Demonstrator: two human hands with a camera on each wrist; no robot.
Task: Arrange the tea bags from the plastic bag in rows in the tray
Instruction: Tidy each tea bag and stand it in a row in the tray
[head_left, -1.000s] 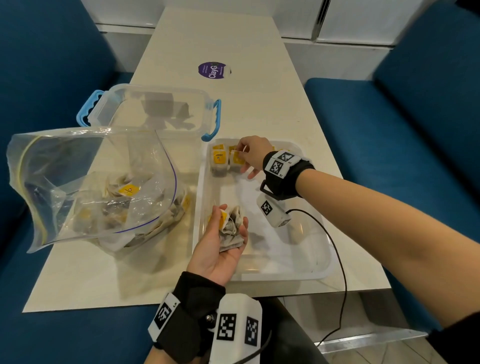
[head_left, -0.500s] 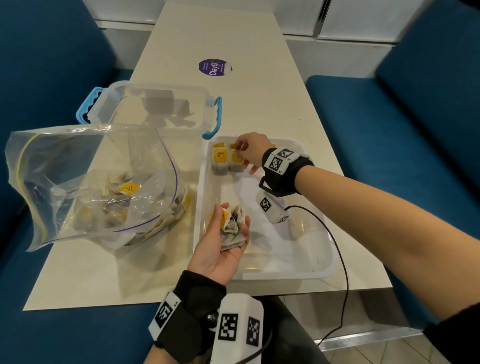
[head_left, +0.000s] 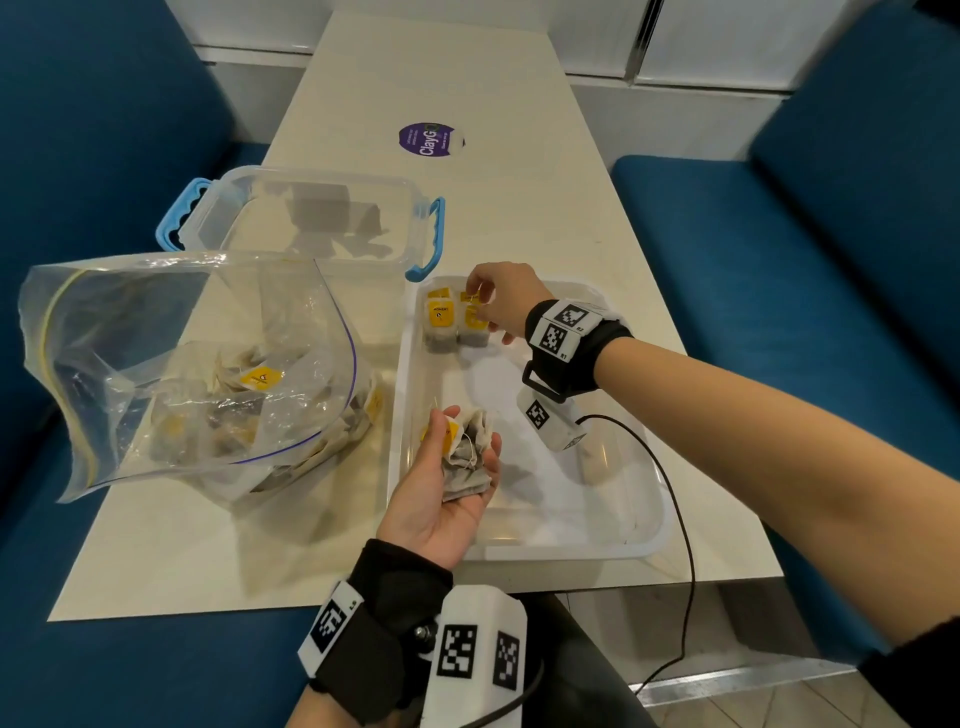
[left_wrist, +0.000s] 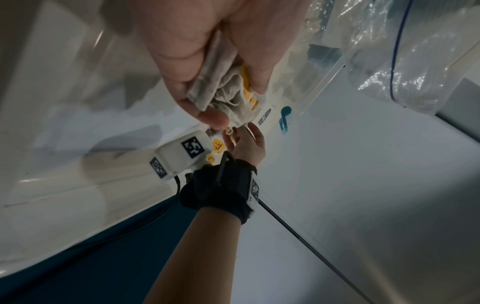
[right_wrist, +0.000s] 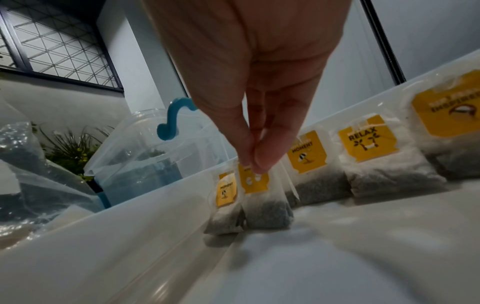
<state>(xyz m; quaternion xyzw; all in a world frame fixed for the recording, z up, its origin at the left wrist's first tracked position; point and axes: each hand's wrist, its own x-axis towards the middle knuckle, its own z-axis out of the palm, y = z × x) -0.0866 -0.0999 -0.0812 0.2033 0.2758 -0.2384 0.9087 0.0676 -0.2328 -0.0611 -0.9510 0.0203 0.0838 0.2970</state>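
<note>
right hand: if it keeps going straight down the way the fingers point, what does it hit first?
Likely the tea bag the right hand already pinches by its top, then the tray floor it appears to stand on. Nothing else shows in that line.

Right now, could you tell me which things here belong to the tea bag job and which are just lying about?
Part of the job:
- white tray
- row of tea bags standing along its far wall
- tea bag pinched by the right hand
- bunch of tea bags held in the left hand
- plastic bag

Just lying about:
- clear lidded box with blue handles
- purple sticker
- black cable
</note>
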